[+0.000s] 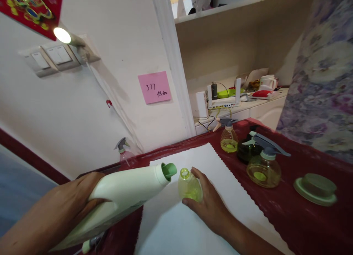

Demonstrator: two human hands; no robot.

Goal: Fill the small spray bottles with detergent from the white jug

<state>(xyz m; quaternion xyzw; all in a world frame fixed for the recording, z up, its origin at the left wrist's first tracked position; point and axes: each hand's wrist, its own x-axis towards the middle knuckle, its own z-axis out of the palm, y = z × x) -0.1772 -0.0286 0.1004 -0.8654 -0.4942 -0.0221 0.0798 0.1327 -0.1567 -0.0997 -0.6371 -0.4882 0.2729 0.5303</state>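
In the head view, the left hand (73, 198) grips the jug (129, 185) by its handle, with the fingers closed around it. The jug is tilted, and its green spout (170, 170) comes just beside the mouth of the bottle (190, 187), with a small gap between. The right hand (211, 203) grasps this bottle from its right side, thumb near and fingers far; it is upright above the sheet (171, 222), inside the far edge, but I cannot tell if its base touches. Bare sheet extends from the right hand to the wavy right edge. Beyond that edge, on the red table (286, 222), stand a front sprayer (264, 172), a rear sprayer (229, 141) near the far edge, and a round lid (316, 189) farther right.
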